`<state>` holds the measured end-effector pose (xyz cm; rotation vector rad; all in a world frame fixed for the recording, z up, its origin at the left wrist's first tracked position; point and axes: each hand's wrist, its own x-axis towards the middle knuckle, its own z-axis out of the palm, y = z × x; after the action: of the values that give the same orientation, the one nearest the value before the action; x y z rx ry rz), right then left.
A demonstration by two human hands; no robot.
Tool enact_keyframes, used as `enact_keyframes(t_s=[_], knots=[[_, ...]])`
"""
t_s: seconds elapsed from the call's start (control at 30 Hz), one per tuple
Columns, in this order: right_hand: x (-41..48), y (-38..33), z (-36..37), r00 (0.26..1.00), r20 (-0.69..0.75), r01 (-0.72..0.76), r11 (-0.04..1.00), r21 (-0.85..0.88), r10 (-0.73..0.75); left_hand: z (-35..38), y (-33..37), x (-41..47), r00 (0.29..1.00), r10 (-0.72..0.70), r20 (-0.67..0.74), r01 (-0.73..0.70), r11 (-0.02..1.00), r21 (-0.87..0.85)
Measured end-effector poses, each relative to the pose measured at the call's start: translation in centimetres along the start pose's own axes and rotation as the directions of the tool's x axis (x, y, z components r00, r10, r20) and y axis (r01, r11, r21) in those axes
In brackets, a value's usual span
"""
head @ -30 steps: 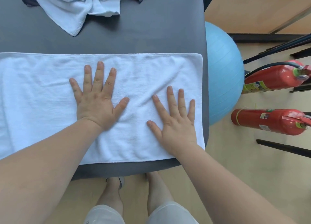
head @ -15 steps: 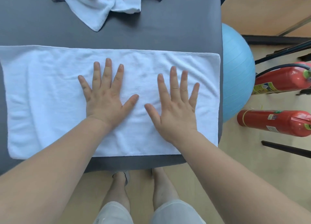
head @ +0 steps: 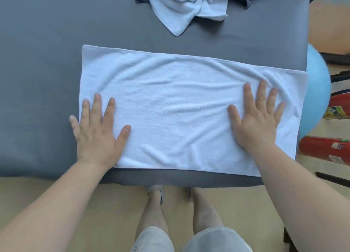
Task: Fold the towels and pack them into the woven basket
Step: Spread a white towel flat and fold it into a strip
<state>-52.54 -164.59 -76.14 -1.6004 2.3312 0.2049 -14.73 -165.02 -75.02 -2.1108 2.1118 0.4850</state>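
Our left hand [head: 96, 136] and right hand [head: 255, 123], fingers flat, gripping nothing, have slid outward to the ends of the white rectangular terry towel [head: 180, 109] on the grey table [head: 37, 62], smoothing it for folding.

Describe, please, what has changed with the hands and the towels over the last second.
Both hands slid outward along the spread towel: the left hand from its middle to its left end, the right hand to its right end. Nothing was taken hold of or let go; both palms stay flat, fingers straight. The towel stays spread on the grey table, the crumpled towel at its far edge.
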Motion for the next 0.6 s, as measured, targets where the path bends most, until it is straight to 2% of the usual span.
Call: enact_keyframes(t_s=[0.1,0.17,0.23,0.3,0.37,0.43,0.5,0.6], knots=[[0.3,-0.5,-0.4,0.993,0.004,-0.122,0.992,0.045,0.122,-0.4,-1.5,-0.9,0.995,-0.014,-0.095,0.000,0.989,-0.149],[0.2,-3.2,-0.7,0.992,-0.019,-0.123,0.990,0.071,0.124,-0.7,-3.0,-1.3,0.984,-0.050,-0.170,0.019,0.983,-0.182],[-0.1,-7.3,-1.0,0.998,-0.061,0.002,0.996,0.084,0.004,-0.8,-4.0,-1.3,0.970,-0.112,-0.214,0.071,0.979,-0.191],[-0.6,-12.4,-0.8,0.975,-0.097,0.206,0.975,0.078,-0.198,-1.0,-4.6,-1.1,0.957,-0.176,-0.232,0.133,0.973,-0.190],[-1.6,-17.9,-0.4,0.908,-0.119,0.409,0.911,0.055,-0.401,-1.2,-5.3,-1.0,0.950,-0.212,-0.230,0.170,0.967,-0.191],[-2.2,-22.8,0.0,0.830,-0.102,0.553,0.833,0.029,-0.548,-1.4,-6.1,-1.1,0.945,-0.261,-0.199,0.219,0.953,-0.210],[-2.1,-26.8,0.3,0.786,-0.050,0.617,0.787,0.010,-0.616,-1.4,-6.7,-1.3,0.944,-0.282,-0.174,0.243,0.946,-0.215],[-0.9,-30.2,0.9,0.791,0.072,0.609,0.793,-0.017,-0.607,-1.3,-7.0,-1.7,0.955,-0.247,-0.164,0.208,0.952,-0.223]])
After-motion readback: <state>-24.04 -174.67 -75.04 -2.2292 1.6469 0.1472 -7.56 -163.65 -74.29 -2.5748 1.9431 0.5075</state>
